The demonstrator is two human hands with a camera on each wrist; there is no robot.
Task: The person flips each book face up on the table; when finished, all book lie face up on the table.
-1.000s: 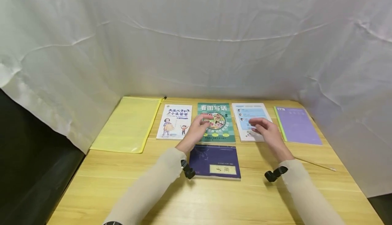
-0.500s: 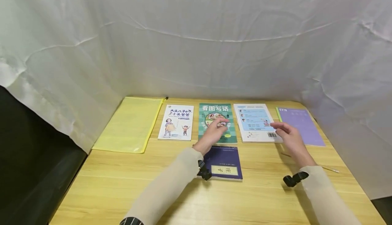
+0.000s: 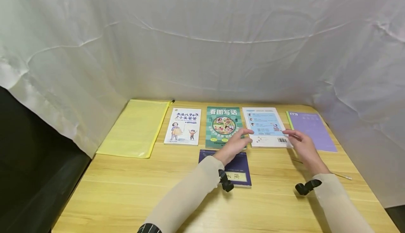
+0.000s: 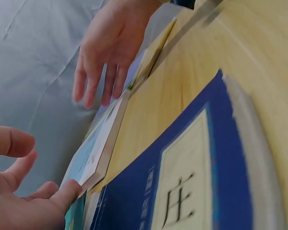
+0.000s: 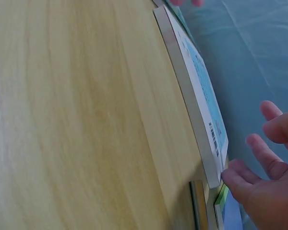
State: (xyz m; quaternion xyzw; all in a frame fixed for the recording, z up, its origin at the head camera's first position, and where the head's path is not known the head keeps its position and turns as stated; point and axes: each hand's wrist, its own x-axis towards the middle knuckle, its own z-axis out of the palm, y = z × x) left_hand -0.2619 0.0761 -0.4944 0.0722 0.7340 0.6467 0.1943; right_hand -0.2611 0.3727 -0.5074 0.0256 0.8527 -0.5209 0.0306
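A white book with a light-blue panel and a barcode point(image 3: 265, 139) lies flat at the back, right of centre. My left hand point(image 3: 233, 148) is at its left front corner, fingers loosely bent, partly over the green book point(image 3: 223, 125). At the opposite side of the white book, my right hand point(image 3: 305, 152) has its fingertips by the right edge; in the right wrist view its lower fingers point(image 5: 237, 179) appear to touch the corner. Neither hand grips anything. Beneath the left wrist lies a dark blue book point(image 3: 207, 155), partly covered by the hand.
Left of the green book lie a white picture-cover book point(image 3: 181, 125) and a yellow zip pouch point(image 3: 136, 129). A purple notebook point(image 3: 311, 131) and a pencil point(image 3: 343, 176) are at the right. Grey cloth point(image 3: 221, 67) encloses the back and sides of the wooden table point(image 3: 126, 190).
Both hands have moved right, the left from over the green book to the white book's left corner, the right to that book's right edge. The books have stayed in place.
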